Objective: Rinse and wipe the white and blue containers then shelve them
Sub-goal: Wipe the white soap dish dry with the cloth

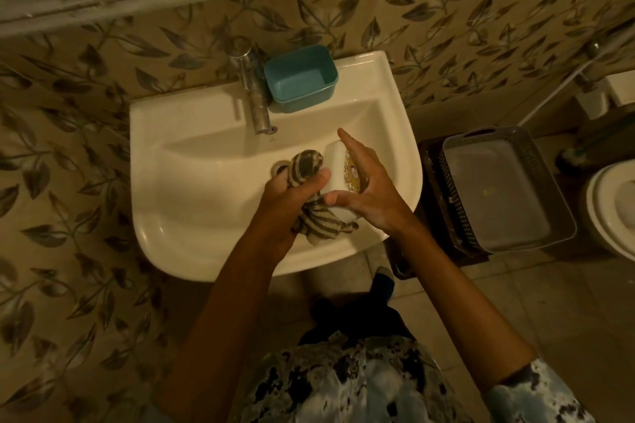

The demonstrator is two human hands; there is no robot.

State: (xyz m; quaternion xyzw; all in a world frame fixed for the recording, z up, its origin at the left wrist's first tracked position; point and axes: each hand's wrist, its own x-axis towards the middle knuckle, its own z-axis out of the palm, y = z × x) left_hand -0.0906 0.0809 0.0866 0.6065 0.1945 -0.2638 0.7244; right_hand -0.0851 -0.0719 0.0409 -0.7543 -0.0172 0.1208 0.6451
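White container point(335, 161) was up over the sink point(206, 216) bowl, clamped end to end between the right hand's point(369, 189) thumb and stretched-out index finger. Left hand point(292, 196) was bunched tight around a striped cloth point(305, 165), pushing it against the container's side (gold label under the right palm). Blue container point(300, 79) stood open beyond both hands, just beside the tap point(254, 93). Grey basket point(536, 161) sat off to the right hand's outer side.

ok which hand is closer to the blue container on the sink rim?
Right. The right hand holds the white container in the basin, index finger reaching toward the blue container. The left hand grips the cloth farther back and left.
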